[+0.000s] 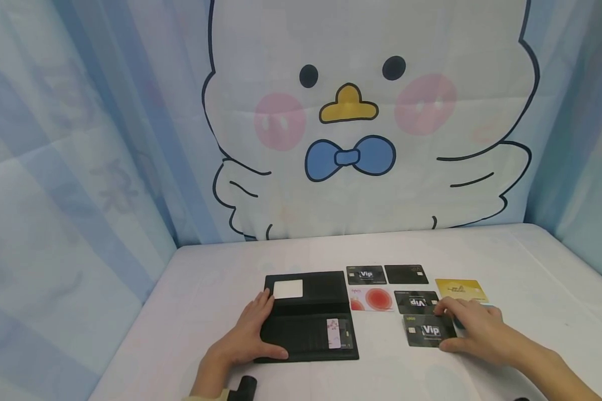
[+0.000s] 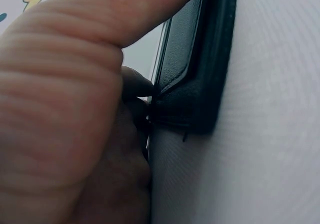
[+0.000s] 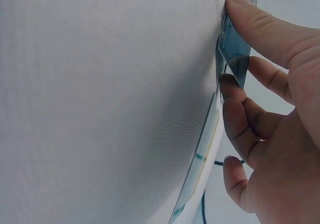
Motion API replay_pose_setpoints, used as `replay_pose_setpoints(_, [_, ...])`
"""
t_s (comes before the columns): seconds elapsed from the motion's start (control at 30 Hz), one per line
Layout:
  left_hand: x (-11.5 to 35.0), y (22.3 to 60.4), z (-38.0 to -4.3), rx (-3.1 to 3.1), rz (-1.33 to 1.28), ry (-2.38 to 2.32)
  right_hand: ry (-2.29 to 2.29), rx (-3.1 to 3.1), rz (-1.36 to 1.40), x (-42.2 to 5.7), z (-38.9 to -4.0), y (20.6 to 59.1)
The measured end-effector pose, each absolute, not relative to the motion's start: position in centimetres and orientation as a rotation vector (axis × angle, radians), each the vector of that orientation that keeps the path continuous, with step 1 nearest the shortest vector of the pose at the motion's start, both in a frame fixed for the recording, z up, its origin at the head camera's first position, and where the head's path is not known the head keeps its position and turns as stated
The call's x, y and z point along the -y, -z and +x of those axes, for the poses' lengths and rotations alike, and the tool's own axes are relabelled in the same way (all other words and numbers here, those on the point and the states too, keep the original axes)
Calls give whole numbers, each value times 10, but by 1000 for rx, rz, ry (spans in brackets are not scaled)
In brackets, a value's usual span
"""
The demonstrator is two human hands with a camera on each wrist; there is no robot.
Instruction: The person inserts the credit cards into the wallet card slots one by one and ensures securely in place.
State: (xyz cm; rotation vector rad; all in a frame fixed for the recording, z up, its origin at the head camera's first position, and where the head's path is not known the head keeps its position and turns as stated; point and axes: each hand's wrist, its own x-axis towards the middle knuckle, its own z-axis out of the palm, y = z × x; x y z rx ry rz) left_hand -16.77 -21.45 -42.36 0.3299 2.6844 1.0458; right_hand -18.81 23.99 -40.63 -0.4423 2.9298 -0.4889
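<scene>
An unfolded black wallet (image 1: 306, 307) lies on the table, a white card (image 1: 288, 289) in its upper panel and a pale pink-patterned card (image 1: 333, 333) in the lower one. My left hand (image 1: 248, 331) rests on the wallet's left edge, thumb on the lower panel. My right hand (image 1: 476, 331) pinches a black Vip card (image 1: 428, 331) at its right side between thumb and fingers. In the right wrist view that card (image 3: 236, 47) is tilted. A bluish card beneath the right hand is mostly hidden.
Right of the wallet lie another black Vip card (image 1: 416, 302), a red-and-white card (image 1: 372, 299), a Vip card (image 1: 365, 275), a plain black card (image 1: 406, 274) and a yellow card (image 1: 461, 290). Behind the white table (image 1: 221, 278) hangs a cartoon-printed curtain (image 1: 351, 206).
</scene>
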Motion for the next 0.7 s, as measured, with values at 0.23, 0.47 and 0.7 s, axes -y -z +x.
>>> replay_pose_setpoints(0.23, [215,423,-167,-2680,332,-1050,510,-2942,-474,-240,-183,406])
replay_pose_setpoints(0.47, [214,423,-167,-2679,329,-1047,528,-2949,-523,-242,-180,406])
replay_pose_setpoints(0.7, [214,423,-167,-2682,332,-1050,551,-2970,-588,-246,-177,406])
